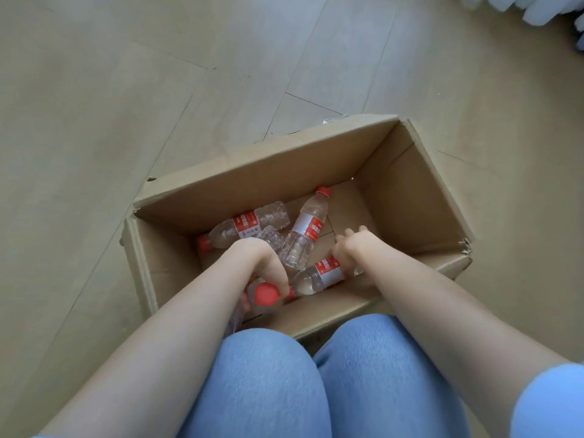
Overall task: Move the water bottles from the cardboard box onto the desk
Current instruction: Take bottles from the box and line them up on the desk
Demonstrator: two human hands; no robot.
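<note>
An open cardboard box (410, 191) stands on the floor in front of my knees, with several clear water bottles with red caps and red labels in it. My left hand (265, 263) grips one bottle (265, 294) near its red cap, at the box's near left; my forearm hides most of its body. My right hand (350, 248) holds a second bottle (325, 271) lying along the near wall. Two more bottles lie further in, one at the left (249, 224) and one in the middle (308, 229). The desk is out of view.
Pale wood-look floor (158, 90) surrounds the box on all sides. My knees in blue jeans (284, 380) press against the box's near wall. Something white (550, 7) sits at the top right corner. A bit of clear plastic (331, 120) shows behind the box's far wall.
</note>
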